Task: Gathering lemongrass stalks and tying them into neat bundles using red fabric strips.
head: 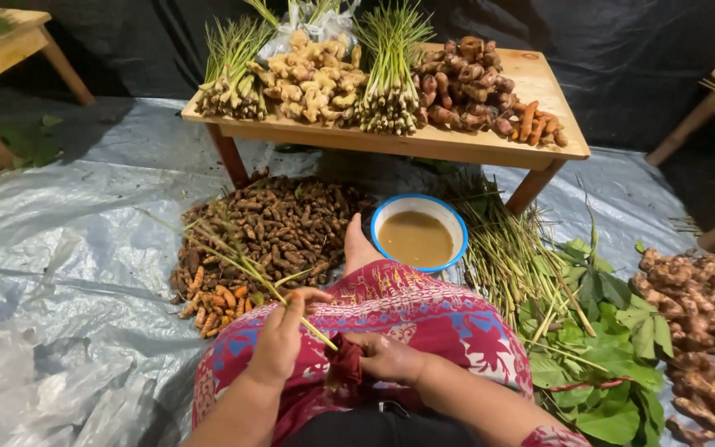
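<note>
Lemongrass stalk [242, 263] is pinched in the left hand [279, 338], fingers closed round its lower part; the stalk runs diagonally, leafy end up-left over the turmeric pile [266, 228], root end down-right toward the right hand [386, 358]. Right hand sits on the lap w/ fingers curled on a bunched fold of dark red cloth [343, 364], just beside the stalk's lower tip; can't tell if tip touches it. Both hands rest over a patterned red-pink sarong [424, 310] covering the person's legs; a bare foot [357, 247] pokes out in front.

Just past the foot: blue-rimmed bowl [418, 233] of muddy brown water, on the floor sheet. Left of the bowl, the big heap of small brown turmeric roots, w/ a few orange cut pieces [217, 302] at its near edge. Right of the bowl, loose lemongrass stalks [506, 248] lie on the floor, then green leaves [606, 364], then a galangal/ginger-type rhizome heap [705, 314] at far right.

Behind, low wooden desk [473, 142] carries, L to R: lemongrass bundle [229, 70], pale ginger pile [316, 79], second lemongrass bundle [391, 70], reddish-brown rhizomes [465, 83], few orange roots [535, 124]. Grey plastic tarp [68, 248] covers the ground.
</note>
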